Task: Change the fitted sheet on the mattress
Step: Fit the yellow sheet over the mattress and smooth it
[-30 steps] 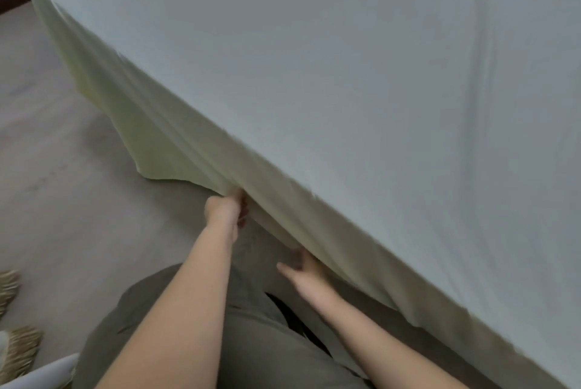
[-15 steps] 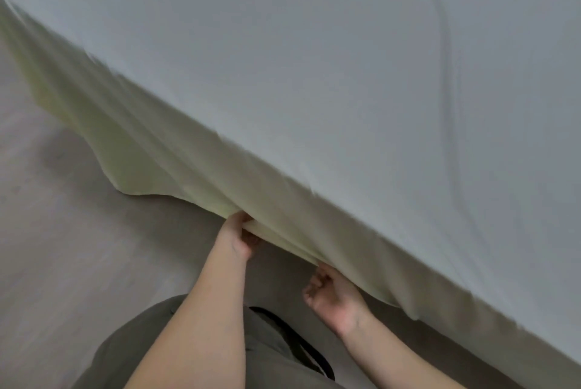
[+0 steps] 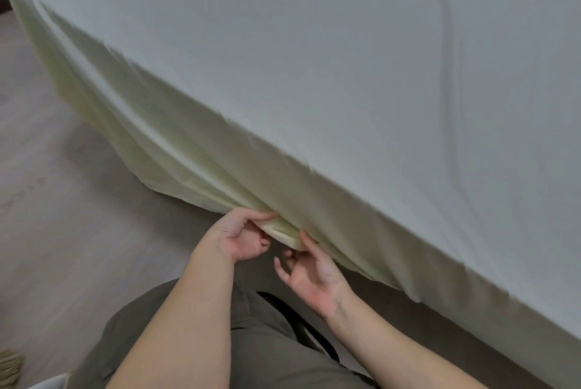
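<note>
A pale yellow-white fitted sheet (image 3: 314, 74) covers the top of the mattress and hangs loose down its near side. Its lower edge is bunched into folds (image 3: 220, 187) at the middle of that side. My left hand (image 3: 242, 237) grips the folded hem between thumb and curled fingers. My right hand (image 3: 311, 275) is palm up just to the right, its thumb and fingertips touching the same hem fold from below. The mattress itself is hidden under the sheet.
Light wood floor (image 3: 63, 200) lies to the left of the bed. My knees in olive trousers (image 3: 251, 341) are close to the bed's side. A straw-like object (image 3: 9, 360) sits at the lower left edge.
Both hands have come closer together on the hem. My right hand has turned palm up and opened its fingers under the fold. The sheet's hanging edge is gathered more.
</note>
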The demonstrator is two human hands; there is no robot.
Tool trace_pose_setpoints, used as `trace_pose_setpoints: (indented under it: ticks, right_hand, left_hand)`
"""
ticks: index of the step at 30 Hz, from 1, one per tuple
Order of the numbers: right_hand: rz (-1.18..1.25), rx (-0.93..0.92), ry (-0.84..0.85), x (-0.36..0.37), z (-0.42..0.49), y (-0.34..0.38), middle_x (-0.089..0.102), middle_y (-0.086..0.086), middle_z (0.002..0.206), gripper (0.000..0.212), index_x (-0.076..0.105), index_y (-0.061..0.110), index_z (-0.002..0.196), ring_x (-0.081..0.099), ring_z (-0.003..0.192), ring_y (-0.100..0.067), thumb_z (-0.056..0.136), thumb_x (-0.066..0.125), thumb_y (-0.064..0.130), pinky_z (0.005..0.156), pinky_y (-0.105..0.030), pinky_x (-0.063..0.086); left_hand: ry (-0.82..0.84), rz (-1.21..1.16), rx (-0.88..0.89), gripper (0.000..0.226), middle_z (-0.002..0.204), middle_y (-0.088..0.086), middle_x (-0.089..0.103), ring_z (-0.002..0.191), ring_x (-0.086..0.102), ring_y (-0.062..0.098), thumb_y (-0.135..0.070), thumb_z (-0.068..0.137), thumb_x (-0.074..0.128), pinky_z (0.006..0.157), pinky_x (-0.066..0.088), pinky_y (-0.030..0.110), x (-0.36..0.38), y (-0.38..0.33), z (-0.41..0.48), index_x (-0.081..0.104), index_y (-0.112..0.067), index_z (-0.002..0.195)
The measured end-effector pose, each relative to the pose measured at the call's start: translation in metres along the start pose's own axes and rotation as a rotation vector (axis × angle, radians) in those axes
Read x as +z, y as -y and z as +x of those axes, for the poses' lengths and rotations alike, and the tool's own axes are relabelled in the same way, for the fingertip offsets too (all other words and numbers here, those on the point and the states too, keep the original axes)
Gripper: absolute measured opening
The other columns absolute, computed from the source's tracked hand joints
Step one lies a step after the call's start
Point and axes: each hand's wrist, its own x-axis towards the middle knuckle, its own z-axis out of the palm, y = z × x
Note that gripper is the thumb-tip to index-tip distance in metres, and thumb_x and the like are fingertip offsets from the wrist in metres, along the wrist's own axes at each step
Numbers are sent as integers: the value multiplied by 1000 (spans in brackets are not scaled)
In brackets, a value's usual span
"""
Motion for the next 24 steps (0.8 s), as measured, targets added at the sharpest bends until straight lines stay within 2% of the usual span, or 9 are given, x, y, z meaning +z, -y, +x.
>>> trace_pose_setpoints:
  ticks: [2, 5, 8, 11, 14, 17, 20, 23, 24]
  right_hand:
    - [-23, 11, -73, 0, 3, -2, 43, 6, 52, 23, 63, 16, 93, 43, 48, -7, 79, 72, 32, 63, -23, 41]
    - [-121, 39, -234, 6, 9, -1, 36, 7, 42, 21, 59, 17, 82, 36, 37, -6, 88, 65, 36, 45, -19, 33]
    - [-153, 84, -336, 15, 16, -7, 41, 5, 42, 28, 52, 15, 75, 43, 39, -8, 93, 56, 36, 40, -19, 35]
    - [-122, 135, -315, 23, 19, -10, 66, -5, 73, 43, 58, 5, 103, 61, 68, -15, 97, 47, 46, 55, -26, 48]
    - [-65, 181, -225, 21, 10, -2, 68, -13, 102, 50, 53, 1, 119, 65, 86, -22, 98, 46, 47, 62, -29, 57]
    - [102, 25, -202, 15, -2, 18, 62, -19, 125, 27, 57, 2, 114, 63, 108, -30, 93, 56, 19, 89, -38, 54]
    - [305, -101, -193, 8, -9, 30, 57, -23, 132, 44, 54, -5, 122, 55, 123, -34, 79, 51, -6, 110, -43, 39]
    - [326, -111, -214, 6, -6, 31, 56, -22, 134, 43, 56, -5, 110, 50, 128, -34, 69, 46, -10, 115, -43, 31]
    - [339, -118, -219, 6, -4, 32, 55, -22, 134, 42, 56, -5, 107, 49, 129, -34, 68, 44, -11, 115, -43, 30]
  left_hand:
    - [23, 63, -26, 38, 80, 3, 70, 63, 60, 14, -21, 51, 91, 46, 32, 21, 3, 2, 0, 70, -13, 82]
    - [-190, 338, -126, 33, 71, -2, 66, 55, 52, 12, -47, 66, 77, 51, 31, 24, 2, 5, 7, 63, -18, 75]
    - [-486, 478, 22, 30, 87, -1, 64, 73, 52, 15, -37, 78, 77, 54, 36, 22, -5, 11, 21, 61, -16, 91]
    - [-664, 479, 312, 43, 107, 3, 68, 96, 62, 21, -23, 68, 85, 87, 51, 31, -12, 11, 33, 65, -6, 102]
    - [-786, 726, 344, 44, 103, 16, 68, 93, 66, 34, -34, 70, 74, 84, 55, 40, -3, 9, 40, 66, -5, 102]
    - [-741, 587, 371, 31, 103, 29, 66, 85, 68, 42, -15, 79, 67, 76, 58, 48, 9, 7, 57, 63, 8, 100]
    - [-651, 206, 385, 8, 103, 30, 64, 80, 67, 39, 13, 84, 53, 59, 60, 46, 23, 5, 67, 58, 8, 89]
    - [-590, -151, 355, 32, 111, 24, 63, 89, 62, 32, 19, 85, 44, 73, 58, 43, 27, 3, 73, 57, 4, 111]
    - [-549, -236, 331, 36, 108, 23, 63, 85, 61, 31, 16, 88, 45, 68, 58, 39, 27, 2, 74, 56, 5, 120]
